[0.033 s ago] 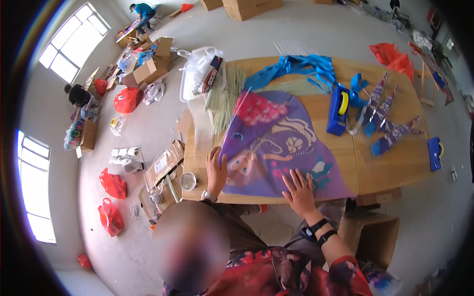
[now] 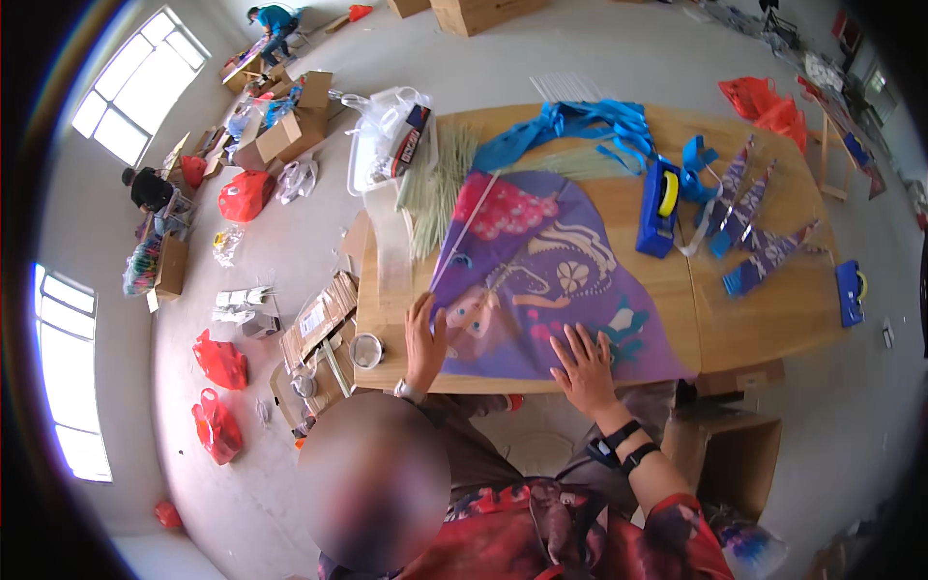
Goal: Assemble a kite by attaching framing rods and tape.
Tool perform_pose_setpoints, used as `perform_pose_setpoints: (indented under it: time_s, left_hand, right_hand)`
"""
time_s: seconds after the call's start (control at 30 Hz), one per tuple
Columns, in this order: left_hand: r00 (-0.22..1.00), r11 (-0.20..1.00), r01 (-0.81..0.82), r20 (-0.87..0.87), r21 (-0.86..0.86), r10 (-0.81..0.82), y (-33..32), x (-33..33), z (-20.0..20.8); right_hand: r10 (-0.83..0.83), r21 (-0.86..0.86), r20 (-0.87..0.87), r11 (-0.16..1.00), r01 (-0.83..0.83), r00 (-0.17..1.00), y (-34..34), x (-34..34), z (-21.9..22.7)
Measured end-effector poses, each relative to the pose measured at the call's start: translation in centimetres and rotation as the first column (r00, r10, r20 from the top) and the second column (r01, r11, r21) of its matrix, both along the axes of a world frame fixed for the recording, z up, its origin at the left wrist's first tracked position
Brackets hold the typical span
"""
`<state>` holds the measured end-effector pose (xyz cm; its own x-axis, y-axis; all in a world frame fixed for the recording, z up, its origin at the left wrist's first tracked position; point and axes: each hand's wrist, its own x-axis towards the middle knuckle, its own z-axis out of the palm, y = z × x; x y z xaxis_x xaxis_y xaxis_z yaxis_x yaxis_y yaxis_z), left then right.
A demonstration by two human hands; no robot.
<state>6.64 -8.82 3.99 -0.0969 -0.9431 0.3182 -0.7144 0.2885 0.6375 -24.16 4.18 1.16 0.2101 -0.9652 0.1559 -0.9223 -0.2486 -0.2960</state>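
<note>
The sheet [image 2: 551, 280] lies spread on the wooden surface [image 2: 764, 333], its lower edge along the near side. It is thin and mostly purple, tapering toward the upper left, with a pink, white-spotted patch there, a printed figure with blue eyes and pale hair, and teal shapes at lower right. A thin white rod [image 2: 476, 217] runs along its left edge.

The left grip [image 2: 422, 346] is at that edge, thumb and fingers apart; whether it pinches the edge, I cannot tell. The right grip [image 2: 586, 372] is open, fingers spread on the sheet's lower part.

Beyond lie pale sticks [image 2: 447, 193] and blue cloth [image 2: 532, 140]; rightward, a tape dispenser [image 2: 654, 220] and patterned purple pieces [image 2: 768, 259].
</note>
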Motion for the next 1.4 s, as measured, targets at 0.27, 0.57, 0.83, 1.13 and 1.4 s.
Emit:
perform_pose_setpoints:
  time_s: [0.27,0.57,0.83,1.13,1.4]
  left_hand:
    - [0.932,0.926,0.358,-0.102,0.122,-0.347,11.5,-3.7,0.4]
    - [0.824,0.816,0.566,-0.059,0.118,-0.563,14.2,-5.0,0.7]
    - [0.876,0.810,0.465,-0.317,0.357,-0.363,14.5,-12.4,0.4]
    - [0.846,0.809,0.509,-0.347,0.295,-0.406,13.1,-17.8,-0.4]
    - [0.860,0.848,0.497,-0.236,0.186,-0.452,10.8,-19.5,-2.1]
  right_hand:
    - [0.069,-0.026,0.001,0.997,-0.069,0.998,-0.7,-0.9,-1.1]
    - [-0.346,0.310,0.929,0.921,0.235,0.131,2.9,-3.6,-1.1]
    - [-0.406,0.485,0.859,0.841,0.240,-0.311,6.1,-4.0,-0.8]
    - [-0.467,0.531,0.842,0.805,0.264,-0.269,8.2,-5.6,-1.1]
    - [-0.589,-0.075,0.508,0.696,0.714,0.628,9.7,-12.3,-0.5]
